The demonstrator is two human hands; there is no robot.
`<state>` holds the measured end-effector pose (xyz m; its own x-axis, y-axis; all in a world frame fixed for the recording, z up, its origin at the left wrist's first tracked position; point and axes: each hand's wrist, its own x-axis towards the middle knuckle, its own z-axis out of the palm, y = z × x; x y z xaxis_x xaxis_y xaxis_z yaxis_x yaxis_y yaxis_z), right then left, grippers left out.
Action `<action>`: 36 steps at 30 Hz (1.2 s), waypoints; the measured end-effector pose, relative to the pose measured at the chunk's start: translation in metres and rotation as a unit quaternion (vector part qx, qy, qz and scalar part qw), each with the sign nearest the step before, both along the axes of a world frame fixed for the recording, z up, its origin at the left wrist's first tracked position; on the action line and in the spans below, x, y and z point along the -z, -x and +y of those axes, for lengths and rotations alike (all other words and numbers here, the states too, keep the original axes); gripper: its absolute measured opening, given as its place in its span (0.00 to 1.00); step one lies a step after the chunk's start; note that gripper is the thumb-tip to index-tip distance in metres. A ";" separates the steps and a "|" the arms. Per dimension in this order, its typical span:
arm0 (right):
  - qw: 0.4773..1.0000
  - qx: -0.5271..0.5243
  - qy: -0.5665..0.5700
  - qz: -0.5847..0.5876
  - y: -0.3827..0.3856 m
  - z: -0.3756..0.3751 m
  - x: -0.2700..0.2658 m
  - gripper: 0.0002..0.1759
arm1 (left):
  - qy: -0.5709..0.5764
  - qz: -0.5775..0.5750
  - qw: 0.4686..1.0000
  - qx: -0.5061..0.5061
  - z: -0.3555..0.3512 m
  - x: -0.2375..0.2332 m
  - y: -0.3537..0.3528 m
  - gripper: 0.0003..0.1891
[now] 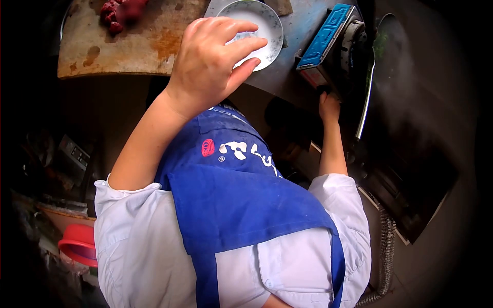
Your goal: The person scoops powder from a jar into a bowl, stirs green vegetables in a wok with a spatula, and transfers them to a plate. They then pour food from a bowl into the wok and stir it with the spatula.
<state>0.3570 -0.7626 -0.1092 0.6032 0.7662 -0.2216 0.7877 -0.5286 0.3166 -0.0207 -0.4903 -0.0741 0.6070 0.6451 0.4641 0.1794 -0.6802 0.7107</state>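
Over a white plate with a patterned rim, my left hand hovers palm down. Its fingers are apart and nothing shows between them. Whether a fingertip touches the plate cannot be made out. My right hand is at the front of a stove with a blue edge, its fingers closed on a small dark knob. Part of that grip is in shadow. Dark red pieces of meat lie on a stained wooden board at the upper left.
Right of the stove is a dark pan with something green and steam. A long shiny metal handle or edge runs down from it. The plate stands on a grey tabletop. A red basin is at the lower left, a ribbed hose at the lower right.
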 end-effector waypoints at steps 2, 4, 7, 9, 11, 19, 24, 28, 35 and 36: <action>1.000 0.007 0.010 0.002 -0.002 -0.001 0.001 0.26 | 0.003 0.003 1.000 0.000 -0.001 0.001 0.000 0.15; 1.000 0.016 0.019 0.005 -0.002 -0.001 0.002 0.26 | 0.009 0.005 1.000 0.001 -0.002 0.001 0.000 0.15; 0.999 0.037 0.030 0.002 -0.004 -0.004 0.004 0.26 | 0.019 0.005 1.000 0.014 -0.003 0.000 -0.002 0.16; 1.000 -0.009 -0.011 -0.020 -0.007 -0.009 0.007 0.27 | 0.021 0.010 0.999 0.021 -0.005 -0.001 -0.005 0.16; 0.976 0.185 -0.073 0.092 0.001 0.001 -0.023 0.28 | 0.010 0.012 0.999 0.033 -0.001 -0.007 -0.007 0.17; 0.753 0.357 -0.343 0.433 0.066 -0.005 -0.182 0.37 | -0.176 -0.058 0.981 0.064 0.058 -0.088 -0.080 0.24; 0.970 0.184 -0.152 -0.047 0.042 -0.005 -0.213 0.23 | -0.334 0.238 0.907 0.096 0.080 -0.105 -0.177 0.26; 0.961 0.173 -0.214 -0.042 0.046 -0.007 -0.250 0.19 | -0.254 0.261 0.915 0.176 0.097 -0.111 -0.204 0.17; 0.982 0.139 -0.111 -0.065 0.072 0.008 -0.191 0.17 | -0.282 0.267 0.906 0.169 0.105 -0.115 -0.204 0.16; 0.980 0.148 -0.116 -0.066 0.089 0.001 -0.207 0.17 | -0.278 0.265 0.909 0.161 0.103 -0.116 -0.202 0.16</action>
